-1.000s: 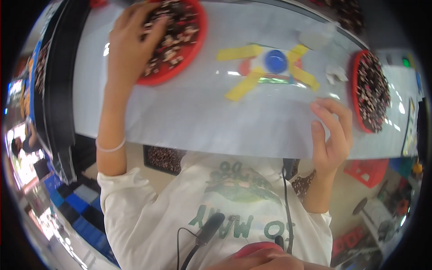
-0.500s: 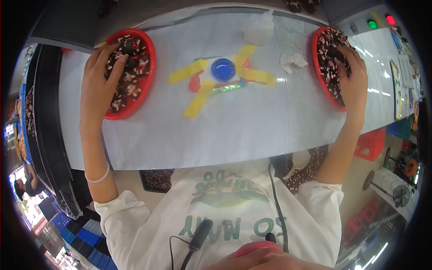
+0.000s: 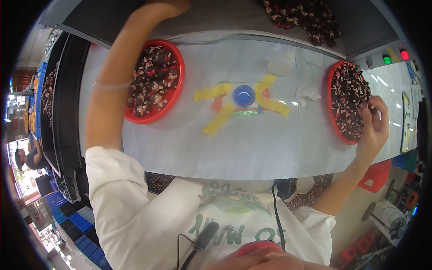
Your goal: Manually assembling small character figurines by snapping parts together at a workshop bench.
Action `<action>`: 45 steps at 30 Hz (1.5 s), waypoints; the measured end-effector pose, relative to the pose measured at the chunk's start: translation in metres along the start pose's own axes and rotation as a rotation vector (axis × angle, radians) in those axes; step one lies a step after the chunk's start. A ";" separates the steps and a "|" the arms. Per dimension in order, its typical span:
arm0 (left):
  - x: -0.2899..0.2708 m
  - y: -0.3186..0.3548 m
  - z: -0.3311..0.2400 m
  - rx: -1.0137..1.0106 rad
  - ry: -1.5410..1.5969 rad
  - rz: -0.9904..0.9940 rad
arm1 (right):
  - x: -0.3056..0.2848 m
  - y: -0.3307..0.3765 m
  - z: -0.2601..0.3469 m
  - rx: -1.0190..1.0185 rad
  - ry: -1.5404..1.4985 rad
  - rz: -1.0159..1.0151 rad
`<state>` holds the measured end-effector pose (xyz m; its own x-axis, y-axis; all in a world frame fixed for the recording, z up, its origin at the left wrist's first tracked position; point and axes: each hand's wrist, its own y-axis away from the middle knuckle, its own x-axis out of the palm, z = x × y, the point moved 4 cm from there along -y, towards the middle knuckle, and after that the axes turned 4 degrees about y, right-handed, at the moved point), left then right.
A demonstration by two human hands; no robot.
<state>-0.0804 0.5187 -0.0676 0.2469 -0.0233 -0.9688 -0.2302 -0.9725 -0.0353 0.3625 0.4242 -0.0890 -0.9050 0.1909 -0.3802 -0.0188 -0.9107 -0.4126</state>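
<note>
My left hand [image 3: 168, 8] reaches over the far edge into the grey box-like recess [image 3: 216, 18]; its fingers are blurred and cut off by the picture's top. Below that forearm lies a red oval tray [image 3: 180, 74] of small dark-haired doll figures [image 3: 155, 85] with red bows. At the right, my right hand [image 3: 377, 121] has its fingertips drawn together over another red tray [image 3: 332, 108]. That tray is full of small dark brown pieces [image 3: 348, 101] with white and pink parts. Whatever is between those fingertips is too small to name.
Between the trays, a round blue dish [image 3: 244, 96] sits amid yellow tape strips [image 3: 213, 91] on the white-covered table [image 3: 216, 153]. Behind it are a whitish bottle [image 3: 281, 63] and a crumpled tissue [image 3: 308, 94]. More doll figures [image 3: 301, 20] lie in the recess.
My left hand has left the left tray and gone forward into the recess. My right hand has shifted to the right tray's outer side, its fingers drawn together. The view has tilted forward.
</note>
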 end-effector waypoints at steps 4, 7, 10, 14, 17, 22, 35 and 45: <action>0.025 -0.032 0.033 0.148 0.125 -0.091 | -0.008 0.012 0.006 0.024 0.015 0.013; 0.018 -0.029 0.032 0.036 0.216 -0.090 | -0.013 0.020 0.012 0.182 0.083 -0.064; 0.012 -0.014 0.019 0.066 0.234 -0.032 | -0.012 0.026 0.014 0.229 0.035 -0.045; 0.006 0.021 0.026 0.065 0.369 -0.149 | 0.009 0.024 0.026 0.251 -0.014 0.018; 0.016 0.054 0.035 0.038 0.847 -0.106 | 0.027 0.025 0.039 0.252 -0.047 0.077; 0.010 0.177 -0.065 0.081 1.053 -0.097 | 0.064 0.025 0.047 0.161 -0.165 0.319; 0.113 0.232 -0.143 -0.128 1.746 -0.161 | 0.198 0.031 0.091 -0.466 0.341 0.697; 0.119 0.235 -0.144 -0.121 1.678 -0.159 | 0.203 0.043 0.098 -0.734 0.486 0.703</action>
<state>0.0305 0.2540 -0.1561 0.9328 -0.0557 0.3561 -0.0578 -0.9983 -0.0048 0.1363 0.3884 -0.1031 -0.3518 -0.0110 -0.9360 0.8295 -0.4670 -0.3063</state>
